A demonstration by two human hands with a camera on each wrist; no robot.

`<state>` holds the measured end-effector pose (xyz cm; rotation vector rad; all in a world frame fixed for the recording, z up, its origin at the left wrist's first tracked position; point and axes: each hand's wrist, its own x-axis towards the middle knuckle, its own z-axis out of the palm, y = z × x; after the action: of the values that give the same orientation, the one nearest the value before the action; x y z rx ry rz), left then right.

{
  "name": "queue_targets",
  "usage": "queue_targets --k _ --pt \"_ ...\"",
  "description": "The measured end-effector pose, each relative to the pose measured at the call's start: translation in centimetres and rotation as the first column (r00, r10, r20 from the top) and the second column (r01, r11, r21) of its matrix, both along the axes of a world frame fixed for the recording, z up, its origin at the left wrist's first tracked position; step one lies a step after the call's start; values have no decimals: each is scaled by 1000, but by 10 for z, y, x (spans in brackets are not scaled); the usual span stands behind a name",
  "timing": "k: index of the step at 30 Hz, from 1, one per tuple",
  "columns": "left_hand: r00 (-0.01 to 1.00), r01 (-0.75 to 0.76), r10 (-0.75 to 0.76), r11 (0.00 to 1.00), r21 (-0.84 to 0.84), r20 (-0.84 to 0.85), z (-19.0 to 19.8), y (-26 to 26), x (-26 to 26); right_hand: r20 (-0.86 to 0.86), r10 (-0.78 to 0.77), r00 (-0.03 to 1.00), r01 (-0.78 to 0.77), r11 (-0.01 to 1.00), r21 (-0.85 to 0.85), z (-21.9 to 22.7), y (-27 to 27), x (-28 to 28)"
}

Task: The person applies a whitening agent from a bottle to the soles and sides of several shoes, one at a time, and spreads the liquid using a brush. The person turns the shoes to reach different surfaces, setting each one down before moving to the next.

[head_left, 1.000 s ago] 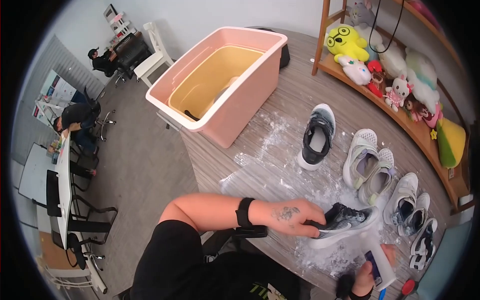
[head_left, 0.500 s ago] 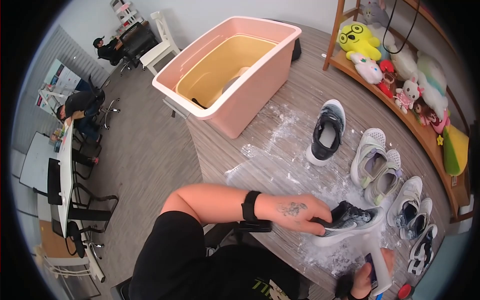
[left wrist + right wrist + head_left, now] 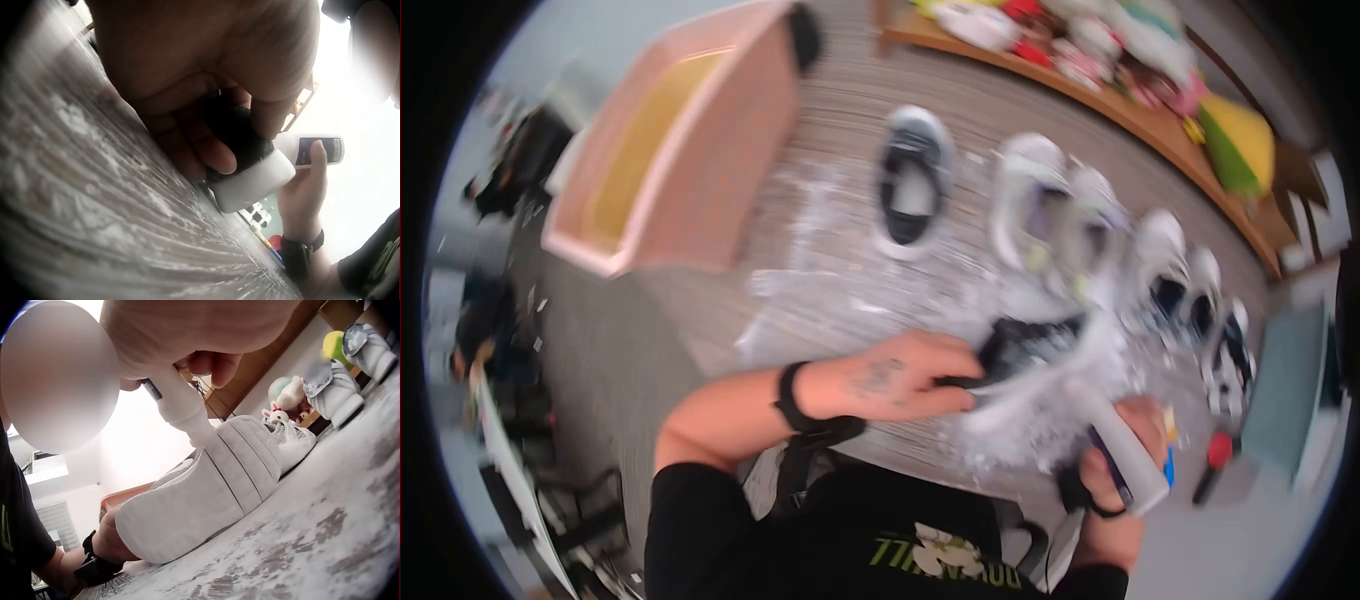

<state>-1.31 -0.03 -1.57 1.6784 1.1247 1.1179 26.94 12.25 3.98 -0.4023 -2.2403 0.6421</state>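
Note:
In the head view, my left hand (image 3: pixel 905 375) grips a black-and-grey sneaker (image 3: pixel 1035 345) by its heel. The sneaker is tipped on its side over the powdery table; its white sole (image 3: pixel 197 494) faces the right wrist camera. My right hand (image 3: pixel 1125 450) holds a white squeeze bottle (image 3: pixel 1138 470) with a dark label. In the right wrist view the bottle's narrow tip meets the edge of the sole near the front. The left wrist view has the dark heel (image 3: pixel 240 134) pinched between thumb and fingers. A matching sneaker (image 3: pixel 912 185) stands upright farther back.
White residue and clear film cover much of the table (image 3: pixel 850 215). Light mesh shoes (image 3: pixel 1030 200) and several smaller ones line the right side. A pink tub (image 3: pixel 700 180) stands back left; a shelf of plush toys (image 3: pixel 1090 80) runs behind. A red-headed tool (image 3: pixel 1218 452) lies right.
The head view has swung, so the tub, shoes and both hands appear farther left and higher. Both hands keep hold of the sneaker and the bottle.

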Motion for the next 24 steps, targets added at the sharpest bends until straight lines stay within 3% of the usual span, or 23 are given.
queue_targets --k 10,16,24 --pt "998 27 -35 991 -134 -51 15 5 -1 2 140 990 -140 990 11 3 9 -1" --pt "997 30 -38 992 -126 -66 13 4 -1 98 157 983 -161 986 40 -5 6 -1" --pt "998 21 -31 984 -179 -50 15 4 -3 93 133 987 -126 989 -71 -6 3 -2"
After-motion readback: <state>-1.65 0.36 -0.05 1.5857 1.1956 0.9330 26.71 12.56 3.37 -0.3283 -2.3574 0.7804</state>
